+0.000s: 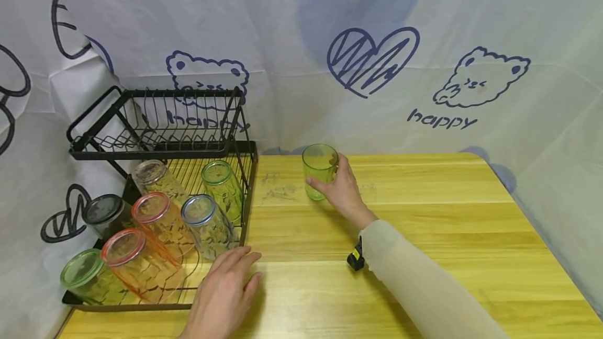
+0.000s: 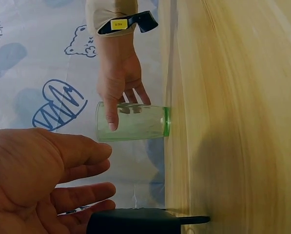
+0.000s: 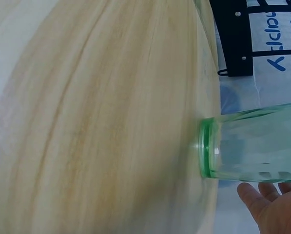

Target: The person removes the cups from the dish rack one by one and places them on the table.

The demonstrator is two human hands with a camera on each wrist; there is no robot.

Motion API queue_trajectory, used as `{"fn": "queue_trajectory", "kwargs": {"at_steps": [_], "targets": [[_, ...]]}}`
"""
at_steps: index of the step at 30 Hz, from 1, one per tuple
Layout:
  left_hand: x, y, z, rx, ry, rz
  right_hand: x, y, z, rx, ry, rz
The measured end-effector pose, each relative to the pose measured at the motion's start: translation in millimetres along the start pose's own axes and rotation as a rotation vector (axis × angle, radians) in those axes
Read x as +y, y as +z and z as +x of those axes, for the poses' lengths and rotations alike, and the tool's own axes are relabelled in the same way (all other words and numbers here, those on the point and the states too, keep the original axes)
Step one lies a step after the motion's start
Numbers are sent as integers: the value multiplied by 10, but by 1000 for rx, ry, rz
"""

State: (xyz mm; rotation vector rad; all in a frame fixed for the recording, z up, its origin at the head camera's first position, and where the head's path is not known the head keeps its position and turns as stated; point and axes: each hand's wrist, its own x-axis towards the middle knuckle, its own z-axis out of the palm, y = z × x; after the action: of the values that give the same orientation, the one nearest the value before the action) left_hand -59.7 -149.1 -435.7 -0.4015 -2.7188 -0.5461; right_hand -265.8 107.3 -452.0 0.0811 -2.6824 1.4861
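Green glass [image 1: 320, 170] stands on the wooden table [image 1: 424, 234], rim down per both wrist views, base up. It is right of the dish rack [image 1: 160, 192], well apart from it, near the table's back edge by the printed cloth backdrop [image 1: 377, 41]. Right hand [image 1: 343, 188] grips the glass from the side away from the rack: thumb on the near face, fingers curled round the far side. In the left wrist view the thumb [image 2: 110, 114] lies across the glass [image 2: 131, 122] and fingertips show behind it. The right wrist view shows the glass rim [image 3: 206, 151] touching the table, with fingertips [image 3: 262, 195] just beside the glass wall. Sleeve covers the right forearm; a small black clip with yellow tag [image 1: 356, 258] sits at the cuff.

Left hand [image 1: 225, 289] lies flat on the table, touching the front right corner of the rack, fingers straight and spread, holding nothing; well apart from the green glass.

Rack is black wire, two tiers. Lower tier holds tumblers tilted with rims toward the camera: a green-rimmed one [image 1: 222, 184] at the back right, a clear one [image 1: 155, 179] left of it, a blue-rimmed one [image 1: 207, 224] nearest the left hand, two red-rimmed ones [image 1: 162, 221] [image 1: 138, 263], a dark-rimmed one [image 1: 104, 213] at the far left, another green one [image 1: 87, 276] at the front left corner. Upper tier [image 1: 160, 119] shows only its wire slots.
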Motion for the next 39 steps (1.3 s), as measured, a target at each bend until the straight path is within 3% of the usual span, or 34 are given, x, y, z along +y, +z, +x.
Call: {"fn": "queue_trajectory", "kwargs": {"at_steps": [5,13,28,39], "targets": [[-3,-2,-9,-13,1,11,-52,-18,3,9,-27,-28],[-5,-6,-15,-20,-9,18,-261,-92,80,-20,-99,-168],[47,-93,12,-51,-10,29,-507,-237,216,-170,-42,-360],[83,-255,21,-79,-66,33,-560,-236,232,-184,-19,-368]]}}
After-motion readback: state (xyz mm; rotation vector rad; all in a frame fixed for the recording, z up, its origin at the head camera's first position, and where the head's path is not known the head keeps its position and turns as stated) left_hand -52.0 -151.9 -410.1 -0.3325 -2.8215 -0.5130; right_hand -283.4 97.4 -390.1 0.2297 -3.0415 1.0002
